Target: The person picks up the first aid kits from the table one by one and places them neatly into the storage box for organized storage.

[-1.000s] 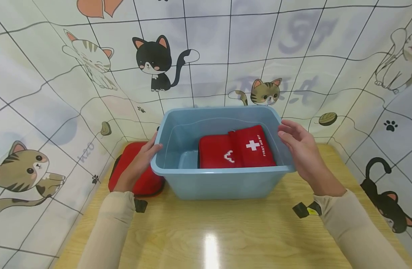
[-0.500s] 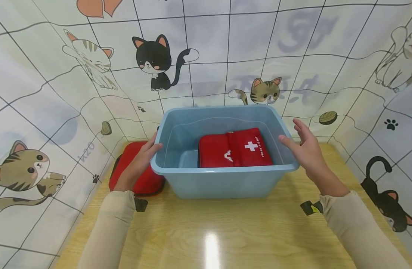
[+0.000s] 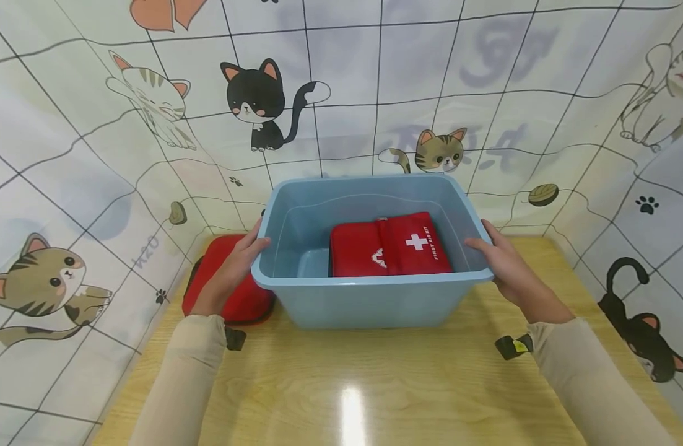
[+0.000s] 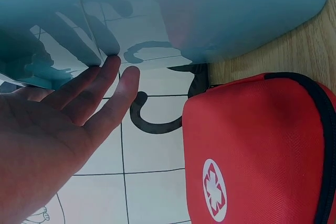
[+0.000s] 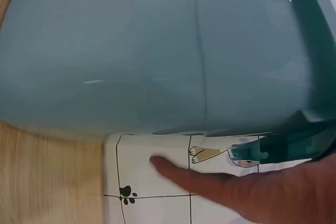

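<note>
Toward the back edge of the tabletop (image 3: pixel 296 381), a blue plastic bin (image 3: pixel 369 307) holds a red pouch lettered FIRST AID KIT (image 3: pixel 416 254). Left hand (image 3: pixel 230 272) and right hand (image 3: pixel 514 272) clasp its opposite rims, thumbs over; a red zippered case (image 4: pixel 252 150) lies near the back left corner.

The head view is bright and mostly clear. White glare shines on the table (image 3: pixel 285 390) in front of the blue tub (image 3: pixel 369 306), with soft shadows right of the tub. Up close beside the tub, the left hand (image 4: pixel 65 124) looks dim, and the right hand (image 5: pixel 262 192) looks blurry.
</note>
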A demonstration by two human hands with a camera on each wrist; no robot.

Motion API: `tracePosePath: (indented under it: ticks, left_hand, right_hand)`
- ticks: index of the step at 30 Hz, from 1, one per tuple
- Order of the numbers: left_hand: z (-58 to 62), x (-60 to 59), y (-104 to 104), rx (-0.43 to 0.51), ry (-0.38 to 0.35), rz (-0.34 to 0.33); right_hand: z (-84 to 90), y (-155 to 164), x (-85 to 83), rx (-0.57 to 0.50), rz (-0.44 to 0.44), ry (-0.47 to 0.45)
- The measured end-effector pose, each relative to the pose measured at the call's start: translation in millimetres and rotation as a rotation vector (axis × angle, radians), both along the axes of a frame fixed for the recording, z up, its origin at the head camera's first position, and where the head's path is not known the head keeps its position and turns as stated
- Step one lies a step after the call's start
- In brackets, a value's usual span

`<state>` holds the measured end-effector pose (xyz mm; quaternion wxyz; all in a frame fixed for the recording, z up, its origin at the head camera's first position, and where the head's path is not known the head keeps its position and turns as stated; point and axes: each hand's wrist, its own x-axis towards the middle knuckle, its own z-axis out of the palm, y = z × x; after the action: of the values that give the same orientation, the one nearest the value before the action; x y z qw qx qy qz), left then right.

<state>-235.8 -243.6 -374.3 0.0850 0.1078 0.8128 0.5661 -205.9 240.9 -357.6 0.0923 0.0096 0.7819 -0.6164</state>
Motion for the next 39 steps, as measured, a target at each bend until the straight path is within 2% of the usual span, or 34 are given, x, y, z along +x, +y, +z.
tracePosePath:
  ticks: [4,9,14,18,21,26,32,39]
  left_hand:
    - [0.0,-1.1,0.9,-0.006,0.002,0.003]
    - [0.8,-1.0,1.4,-0.014,0.007,0.017]
    - [0.5,-0.4,2.1,-0.040,0.008,0.082]
    - [-3.1,-1.8,-0.6,-0.049,0.064,0.173]
    - [-7.8,-3.4,-7.0,-0.082,0.120,0.244]
    - [-17.8,-6.7,-24.4,-0.175,0.166,0.302]
    - [-27.9,-5.9,-44.9,-0.285,0.136,0.332]
    - [-45.7,-7.0,-70.0,-0.427,0.125,0.407]
  right_hand:
    - [-4.4,1.9,0.4,-0.067,0.009,-0.005]
    - [-6.9,3.4,1.0,-0.070,0.032,0.004]
    - [-8.0,3.8,0.8,-0.064,0.038,-0.005]
    - [-7.3,3.3,1.1,-0.066,0.045,0.002]
    - [-6.2,2.9,1.4,-0.062,0.047,0.008]
    - [-4.0,2.9,2.7,-0.044,0.047,0.011]
    - [-2.9,3.2,3.7,-0.034,0.046,0.015]
    - [-5.5,2.7,2.9,-0.041,0.041,0.008]
